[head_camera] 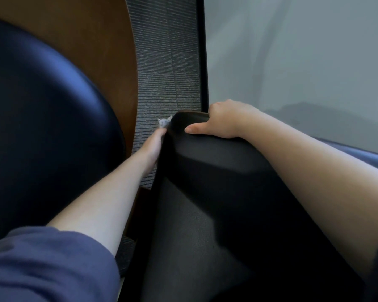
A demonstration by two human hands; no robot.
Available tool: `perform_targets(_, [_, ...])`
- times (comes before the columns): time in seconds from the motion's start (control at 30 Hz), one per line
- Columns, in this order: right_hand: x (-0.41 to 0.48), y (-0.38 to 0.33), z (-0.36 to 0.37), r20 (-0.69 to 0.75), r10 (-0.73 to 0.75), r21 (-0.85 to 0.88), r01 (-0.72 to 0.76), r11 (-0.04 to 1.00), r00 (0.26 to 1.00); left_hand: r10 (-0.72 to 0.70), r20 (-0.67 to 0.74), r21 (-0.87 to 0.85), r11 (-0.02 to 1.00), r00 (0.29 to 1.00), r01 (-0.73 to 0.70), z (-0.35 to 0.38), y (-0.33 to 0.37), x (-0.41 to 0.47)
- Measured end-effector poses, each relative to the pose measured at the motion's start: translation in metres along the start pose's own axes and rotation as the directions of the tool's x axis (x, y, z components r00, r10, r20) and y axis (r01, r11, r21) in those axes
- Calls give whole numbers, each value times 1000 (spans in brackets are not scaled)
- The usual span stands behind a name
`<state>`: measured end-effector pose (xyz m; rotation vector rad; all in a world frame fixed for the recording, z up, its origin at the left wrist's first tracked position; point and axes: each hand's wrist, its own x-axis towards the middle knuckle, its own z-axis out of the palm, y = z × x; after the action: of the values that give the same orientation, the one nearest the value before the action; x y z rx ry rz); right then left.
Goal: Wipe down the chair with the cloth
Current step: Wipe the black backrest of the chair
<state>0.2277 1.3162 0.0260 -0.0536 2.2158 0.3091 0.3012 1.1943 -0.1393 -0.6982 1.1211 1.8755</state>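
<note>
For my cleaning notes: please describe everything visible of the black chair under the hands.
The black chair shows only its back, seen from above and close: a smooth, hard-looking matte top band with a rounded corner, and finer-grained material below. The right hand grips its top edge, thumb lying on the near face. The left hand reaches along its left edge, where a bit of pale cloth shows.
</note>
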Motion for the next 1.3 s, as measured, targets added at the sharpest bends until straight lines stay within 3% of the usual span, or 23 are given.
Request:
perform_targets(0.13, [-2, -1, -1, 2, -12, -1, 12, 1000, 1000, 65, 77, 73, 995, 995, -71, -11, -19, -3])
perform_targets(0.23, [-2, -1, -1, 1, -12, 9, 12, 1000, 1000, 0, 98, 86, 996, 995, -8, -29, -64, 4])
perform_targets(0.4, [0, 0, 0, -12, -8, 17, 8, 1000, 1000, -66, 122, 95, 994, 990, 54, -29, -63, -10])
perform_targets(0.63, [-2, -1, -1, -8, -23, 6, 23, 1000, 1000, -7, 68, -26, 1000, 998, 9, -23, -83, -28])
perform_targets(0.93, [-7, -6, -2, 4, -19, -38, 19, 999, 1000, -49, 142, -83, 995, 989, 62, -12, -50, -19])
perform_targets(1.17, [-5, -6, -1, 31, -1, -9, 1, 1000, 1000, 151, 130, -77, 987, 980, -142, 17, 22, 5])
perform_targets(1.3, [-4, -2, -4, 51, 12, 4, -12, 1000, 999, 166, 164, -6, 986, 972, -167, 23, 47, 12])
